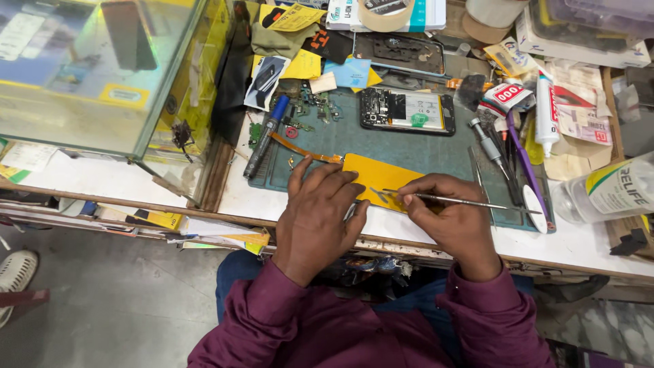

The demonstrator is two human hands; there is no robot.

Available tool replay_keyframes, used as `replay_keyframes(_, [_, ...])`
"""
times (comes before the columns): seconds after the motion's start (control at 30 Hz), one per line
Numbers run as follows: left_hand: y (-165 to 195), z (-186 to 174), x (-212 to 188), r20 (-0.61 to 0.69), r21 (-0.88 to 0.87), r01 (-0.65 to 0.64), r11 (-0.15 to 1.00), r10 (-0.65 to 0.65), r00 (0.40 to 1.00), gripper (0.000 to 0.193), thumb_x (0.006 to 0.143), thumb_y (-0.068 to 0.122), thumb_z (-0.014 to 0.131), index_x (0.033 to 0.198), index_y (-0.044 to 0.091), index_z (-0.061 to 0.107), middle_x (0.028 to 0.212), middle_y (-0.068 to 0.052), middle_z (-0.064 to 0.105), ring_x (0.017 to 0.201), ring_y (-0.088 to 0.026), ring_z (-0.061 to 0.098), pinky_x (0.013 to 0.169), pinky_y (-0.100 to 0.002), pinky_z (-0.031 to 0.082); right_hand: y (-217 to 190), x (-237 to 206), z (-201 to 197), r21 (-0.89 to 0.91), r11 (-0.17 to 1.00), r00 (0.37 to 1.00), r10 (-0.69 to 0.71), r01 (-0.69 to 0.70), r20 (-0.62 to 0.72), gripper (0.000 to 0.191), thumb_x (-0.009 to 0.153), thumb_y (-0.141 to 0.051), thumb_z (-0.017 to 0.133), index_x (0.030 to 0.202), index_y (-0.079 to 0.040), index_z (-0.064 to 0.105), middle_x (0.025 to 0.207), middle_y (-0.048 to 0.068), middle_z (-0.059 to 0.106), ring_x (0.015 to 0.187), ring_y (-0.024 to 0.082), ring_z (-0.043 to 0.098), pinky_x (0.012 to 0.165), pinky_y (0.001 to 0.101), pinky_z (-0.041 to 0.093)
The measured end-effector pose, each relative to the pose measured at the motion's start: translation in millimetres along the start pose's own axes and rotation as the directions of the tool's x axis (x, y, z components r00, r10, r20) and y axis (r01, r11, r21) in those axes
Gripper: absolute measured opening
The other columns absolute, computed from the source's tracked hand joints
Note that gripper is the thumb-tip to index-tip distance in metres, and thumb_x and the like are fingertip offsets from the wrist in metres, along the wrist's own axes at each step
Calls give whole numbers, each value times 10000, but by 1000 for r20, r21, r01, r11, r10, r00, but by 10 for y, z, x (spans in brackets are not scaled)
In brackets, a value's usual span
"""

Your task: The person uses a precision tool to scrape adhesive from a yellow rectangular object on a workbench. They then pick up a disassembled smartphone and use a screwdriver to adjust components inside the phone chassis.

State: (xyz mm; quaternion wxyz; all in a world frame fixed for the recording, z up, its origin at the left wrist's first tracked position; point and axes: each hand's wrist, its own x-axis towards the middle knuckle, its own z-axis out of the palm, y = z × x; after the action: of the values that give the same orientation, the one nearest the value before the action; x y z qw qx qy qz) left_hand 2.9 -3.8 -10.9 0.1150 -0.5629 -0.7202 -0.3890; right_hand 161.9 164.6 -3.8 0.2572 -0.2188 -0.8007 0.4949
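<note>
left hand (320, 212) lies flat, fingers spread, pressing the yellow panel (379, 178) on the green mat (422, 153); right hand (449, 215) pinches a thin metal tool (470, 202), tip on the panel.

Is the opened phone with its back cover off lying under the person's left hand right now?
No, the opened phone lies farther up the green mat, while the left hand presses on a yellow panel.

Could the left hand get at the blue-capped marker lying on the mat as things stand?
Probably yes. The left hand rests flat on the yellow panel, holding no tool, and the blue-capped marker lies on the green mat up and to its left, with only an orange flex ribbon between.
</note>
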Motion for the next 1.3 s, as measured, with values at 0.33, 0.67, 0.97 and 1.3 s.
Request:
replay_keyframes(0.33, [-11, 54, -25, -14, 10, -10, 1000, 10, 1000, 224, 902, 241, 724, 1031, 58, 739, 1176, -92, 703, 1250, -290, 592, 1224, -555, 288, 52, 22, 34, -77, 996, 999, -36, 33, -40, 120, 909, -68, 765, 988, 22, 764, 898, 92, 780, 814, 110, 704, 737, 250, 567])
replay_keyframes(0.67, [-17, 58, -32, -28, 7, -6, 1000, 6, 1000, 223, 902, 238, 726, 1037, 61, 740, 1191, -92, 701, 1258, -287, 592, 1234, -552, 288, -41, 111, -20, -181, 984, 999, 4, 4, 44, 140, 873, -97, 771, 961, 12, 774, 844, 82, 801, 738, 114, 728, 664, 260, 585])
replay_keyframes(0.97, [-5, 19, -3, -6, -13, 8, 1000, -8, 1000, 184, 893, 224, 734, 994, 69, 735, 1118, -72, 703, 1209, -265, 606, 1203, -545, 311, -34, 151, -40, -92, 994, 991, -52, 63, 122, 111, 893, -79, 754, 947, 17, 748, 862, 76, 786, 772, 103, 734, 682, 248, 601])
replay_keyframes(1.3, [1, 0, -6, 3, -6, 4, 1000, -4, 1000, 189, 905, 231, 720, 1001, 69, 736, 1115, -74, 695, 1189, -256, 605, 1206, -542, 296, -127, 199, -76, -150, 975, 970, -131, 163, 202, 112, 862, -51, 771, 931, 31, 737, 870, 74, 773, 763, 108, 722, 676, 247, 579])
